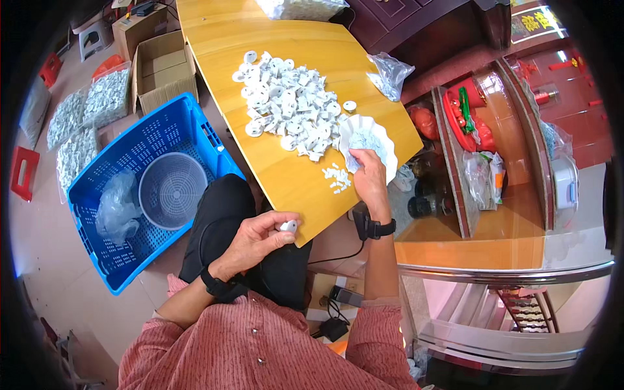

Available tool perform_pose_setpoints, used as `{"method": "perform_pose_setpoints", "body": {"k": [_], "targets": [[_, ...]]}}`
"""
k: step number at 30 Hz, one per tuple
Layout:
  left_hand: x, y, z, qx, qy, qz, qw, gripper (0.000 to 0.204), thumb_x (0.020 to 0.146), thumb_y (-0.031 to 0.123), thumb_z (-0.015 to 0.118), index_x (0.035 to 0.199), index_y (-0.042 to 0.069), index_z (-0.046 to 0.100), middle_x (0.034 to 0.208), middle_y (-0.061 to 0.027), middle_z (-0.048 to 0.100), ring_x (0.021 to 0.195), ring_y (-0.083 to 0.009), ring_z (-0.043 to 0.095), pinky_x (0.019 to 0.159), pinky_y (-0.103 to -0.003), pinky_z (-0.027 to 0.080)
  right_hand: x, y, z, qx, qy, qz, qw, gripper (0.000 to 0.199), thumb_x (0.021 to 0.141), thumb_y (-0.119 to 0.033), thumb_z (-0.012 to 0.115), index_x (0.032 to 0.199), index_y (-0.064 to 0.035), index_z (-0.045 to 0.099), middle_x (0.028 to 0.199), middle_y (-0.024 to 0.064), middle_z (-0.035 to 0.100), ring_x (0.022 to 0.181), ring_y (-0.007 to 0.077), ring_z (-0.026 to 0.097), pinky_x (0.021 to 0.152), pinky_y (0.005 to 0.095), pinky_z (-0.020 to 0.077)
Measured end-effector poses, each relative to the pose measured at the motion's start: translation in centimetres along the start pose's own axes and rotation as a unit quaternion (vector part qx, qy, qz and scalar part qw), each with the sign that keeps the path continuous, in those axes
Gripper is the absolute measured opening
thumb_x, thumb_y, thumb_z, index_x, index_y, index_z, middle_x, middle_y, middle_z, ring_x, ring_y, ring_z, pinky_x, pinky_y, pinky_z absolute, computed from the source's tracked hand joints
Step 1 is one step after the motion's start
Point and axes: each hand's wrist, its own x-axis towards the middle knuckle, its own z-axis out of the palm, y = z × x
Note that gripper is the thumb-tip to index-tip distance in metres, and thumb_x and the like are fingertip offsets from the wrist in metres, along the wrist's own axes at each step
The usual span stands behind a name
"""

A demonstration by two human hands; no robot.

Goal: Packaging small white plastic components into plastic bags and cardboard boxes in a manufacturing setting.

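Note:
My left hand (259, 239) is at the near edge of the wooden table (325, 218), thumb and fingers closed around a small white plastic part (289, 226). My right hand (371, 182) reaches into a white scalloped bowl (389, 156) of tiny pale blue pieces (365, 139). Its fingertips are drawn together among them, and what they pinch is hidden. Beside the bowl lies a small scatter of tiny white pieces (336, 177). A large heap of white plastic parts (286, 101) covers the middle of the tabletop, with a single round one (350, 105) apart from it.
A clear plastic bag (390, 75) rests at the table's right edge. To my left stands a blue crate (117, 260) holding a grey round basket (173, 192) and a plastic bag. Behind it are an open cardboard box (164, 65) and filled clear bags (107, 93). Shelves (455, 175) stand at right.

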Motion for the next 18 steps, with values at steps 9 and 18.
{"method": "perform_pose_setpoints", "body": {"k": [9,18], "targets": [[0.1,-0.3,-0.1,-0.016,-0.002,0.008,1.0,0.038,0.092,0.009,0.063,0.128,0.0,0.055,0.118,-0.0073,0.061,0.103,-0.0153,0.061,0.094,-0.029,0.049,-0.9,-3.6,-2.1,0.162,-0.017,0.103,0.981,0.028,0.079,0.01,0.047,0.095,0.0027,0.068,0.092,0.0147,0.067,0.08,0.0236,0.065,0.075,0.0315,0.051],[0.0,-0.3,-0.1,-0.003,-0.008,0.017,1.0,0.039,0.093,0.009,0.062,0.13,0.0,0.053,0.119,-0.0079,0.062,0.103,-0.0153,0.061,0.094,-0.03,0.049,-3.0,-3.8,-2.6,0.091,0.074,0.079,0.99,0.023,0.081,0.009,0.047,0.094,0.0028,0.065,0.091,0.0165,0.066,0.08,0.0271,0.066,0.075,0.0343,0.0511]]}}
